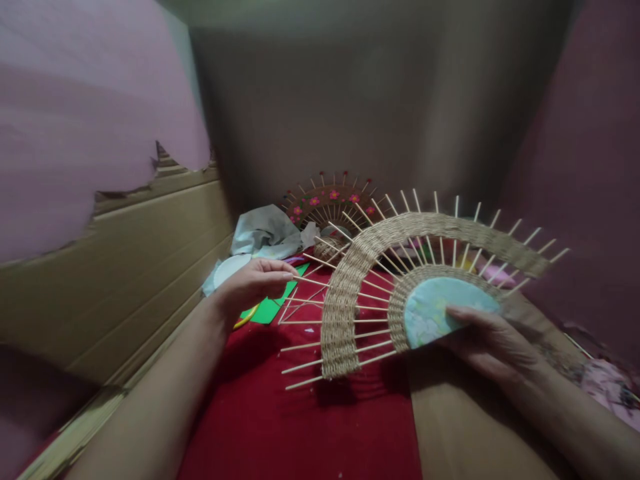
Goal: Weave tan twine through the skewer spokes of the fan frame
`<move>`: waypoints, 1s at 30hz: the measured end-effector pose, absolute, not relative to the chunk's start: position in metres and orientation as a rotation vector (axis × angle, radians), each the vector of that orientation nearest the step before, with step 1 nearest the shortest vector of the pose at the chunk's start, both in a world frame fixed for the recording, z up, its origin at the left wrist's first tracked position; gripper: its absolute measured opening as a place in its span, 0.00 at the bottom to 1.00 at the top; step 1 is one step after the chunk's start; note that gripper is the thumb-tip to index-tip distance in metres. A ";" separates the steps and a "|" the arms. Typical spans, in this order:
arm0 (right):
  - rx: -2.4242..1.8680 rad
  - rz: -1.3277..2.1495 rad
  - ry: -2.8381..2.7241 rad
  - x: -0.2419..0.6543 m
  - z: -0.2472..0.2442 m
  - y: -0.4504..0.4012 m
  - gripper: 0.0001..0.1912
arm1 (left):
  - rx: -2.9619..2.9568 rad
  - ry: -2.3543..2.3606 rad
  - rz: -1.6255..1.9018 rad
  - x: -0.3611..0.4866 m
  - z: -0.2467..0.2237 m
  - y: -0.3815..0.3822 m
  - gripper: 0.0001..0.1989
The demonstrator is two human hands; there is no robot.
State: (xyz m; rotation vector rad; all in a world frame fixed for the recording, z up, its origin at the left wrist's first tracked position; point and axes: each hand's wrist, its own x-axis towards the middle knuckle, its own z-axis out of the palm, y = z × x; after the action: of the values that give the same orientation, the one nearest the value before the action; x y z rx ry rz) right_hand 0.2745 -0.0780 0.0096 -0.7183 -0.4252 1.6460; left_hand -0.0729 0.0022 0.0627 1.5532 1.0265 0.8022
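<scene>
A half-round fan frame [345,293] of thin sticks with a woven straw band hangs tilted above the red surface. Its smaller inner woven band borders a pale blue half disc [430,307]. My right hand [490,340] grips the fan at this disc, thumb on the front and the other fingers behind it. At the fan's left side, my left hand [260,277] has its fingers pressed together, their tips at the end of one stick. Stick ends stick out past the outer band all around.
Behind stands a brown fan [333,195] with pink flowers. Crumpled whitish plastic [265,230], green sheets [273,308] and a yellow ring [246,318] lie at the back left of the red surface [310,433]. Cardboard [150,267] lines the left wall.
</scene>
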 end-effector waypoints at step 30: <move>-0.766 1.605 -0.518 0.272 0.009 -0.078 0.19 | 1.795 1.218 0.693 -0.069 0.065 0.000 0.08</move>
State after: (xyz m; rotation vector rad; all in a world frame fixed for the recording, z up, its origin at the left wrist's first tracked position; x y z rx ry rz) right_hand 0.2723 -0.0775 0.0090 -0.7658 -0.5184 1.6049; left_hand -0.0694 0.0002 0.0648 1.7945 1.2182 0.6935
